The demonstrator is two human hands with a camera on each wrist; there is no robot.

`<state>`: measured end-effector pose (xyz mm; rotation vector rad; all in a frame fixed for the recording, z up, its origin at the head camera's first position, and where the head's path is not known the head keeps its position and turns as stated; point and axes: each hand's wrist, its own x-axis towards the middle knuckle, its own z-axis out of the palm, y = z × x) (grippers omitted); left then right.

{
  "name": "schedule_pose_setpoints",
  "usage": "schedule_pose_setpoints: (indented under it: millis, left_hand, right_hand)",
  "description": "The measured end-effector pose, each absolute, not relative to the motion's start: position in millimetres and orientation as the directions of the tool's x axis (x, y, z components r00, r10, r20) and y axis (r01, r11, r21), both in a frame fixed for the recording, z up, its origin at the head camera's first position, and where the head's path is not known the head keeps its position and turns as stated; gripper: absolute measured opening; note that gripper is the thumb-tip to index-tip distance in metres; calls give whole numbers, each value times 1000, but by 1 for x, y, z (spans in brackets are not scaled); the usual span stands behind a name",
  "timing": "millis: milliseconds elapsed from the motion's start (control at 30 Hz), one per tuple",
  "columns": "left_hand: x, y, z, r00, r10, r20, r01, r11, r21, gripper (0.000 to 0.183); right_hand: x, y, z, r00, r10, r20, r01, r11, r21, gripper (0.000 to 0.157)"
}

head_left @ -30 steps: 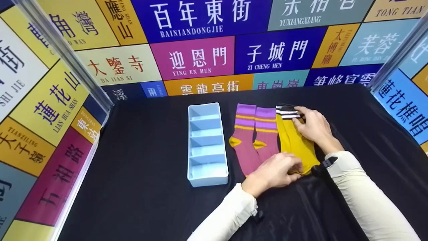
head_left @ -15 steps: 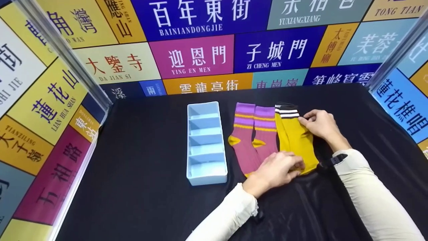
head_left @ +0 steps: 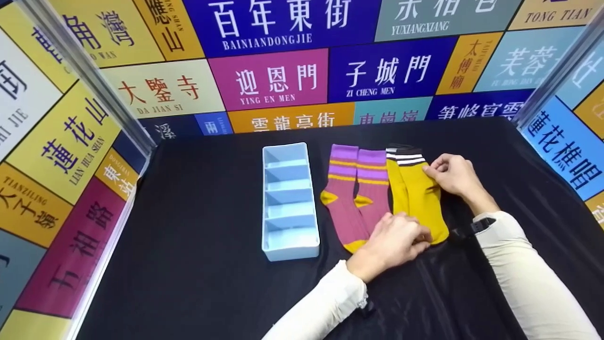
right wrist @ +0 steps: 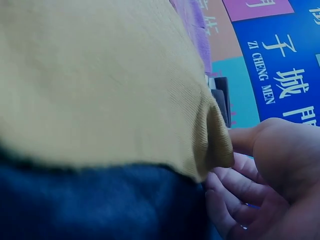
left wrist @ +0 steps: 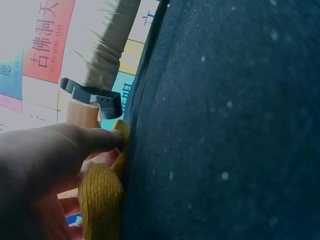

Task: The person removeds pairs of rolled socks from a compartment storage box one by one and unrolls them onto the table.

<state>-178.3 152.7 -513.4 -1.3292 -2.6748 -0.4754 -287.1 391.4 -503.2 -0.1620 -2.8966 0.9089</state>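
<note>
A pair of mustard-yellow socks (head_left: 417, 193) with black-and-white striped cuffs lies flat on the right, the two overlapping. My right hand (head_left: 455, 174) pinches the outer edge of the right-hand yellow sock just below its cuff; the right wrist view shows the knit (right wrist: 215, 145) bunched at the fingertips. Down by the toes, my left hand (head_left: 396, 241) curls over the yellow socks, with thumb and fingers on the toe fabric (left wrist: 102, 200) in the left wrist view. It hides part of the toes. Left of them lie pink socks (head_left: 347, 212) with purple-and-yellow striped cuffs, partly covered by that hand.
A light-blue organizer box (head_left: 290, 203) with several compartments stands left of the socks. Black cloth (head_left: 198, 226) covers the table. Panels printed with signs (head_left: 278, 78) rise along the back and sides.
My right hand has moved from the yellow socks' cuff down and right to the sock's outer edge. The yellow toe lies smoother beside my left hand, which has barely shifted.
</note>
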Motion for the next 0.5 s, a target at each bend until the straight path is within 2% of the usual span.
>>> schedule_pose_setpoints:
  millis: [267,500]
  left_hand:
    - [-177,162,-510,-601,750,276,799,556,228,15]
    - [-173,173,-515,-544,792,277,839,512,186,15]
  right_hand:
    - [-284,405,-499,-991,114,69,61,846,-529,40]
    - [-279,418,-498,-991,121,52,91,917,-387,39]
